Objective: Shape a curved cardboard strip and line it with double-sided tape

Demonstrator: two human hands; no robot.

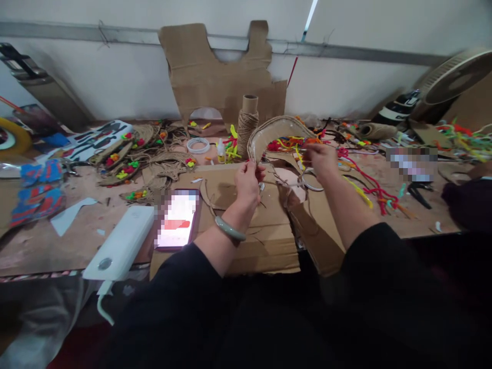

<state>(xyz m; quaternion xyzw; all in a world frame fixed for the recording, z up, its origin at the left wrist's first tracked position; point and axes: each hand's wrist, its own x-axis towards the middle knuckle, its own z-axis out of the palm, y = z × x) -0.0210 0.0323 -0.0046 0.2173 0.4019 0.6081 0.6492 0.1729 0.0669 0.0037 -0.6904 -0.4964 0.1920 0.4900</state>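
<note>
My left hand (249, 182), a jade-coloured bangle at its wrist, is closed on the lower left end of a curved cardboard piece (274, 130). Brown twine runs along the outer edge of that piece. To the right, my right hand (322, 160) has its fingers pinched together near the piece's other end; what they hold, if anything, is too small to make out. A roll of twine (248, 125) stands upright just behind my left hand. Under both hands lie cut cardboard sheets (269, 246), with a loose strand of twine between them.
A phone (179, 218) and a white power strip (121, 241) lie at the left. Twine-wrapped pieces with coloured bits (126, 159) are piled behind them. Pink cord (374, 184) and black-handled scissors (418, 195) lie at the right. A cut cardboard panel (226, 77) leans on the wall.
</note>
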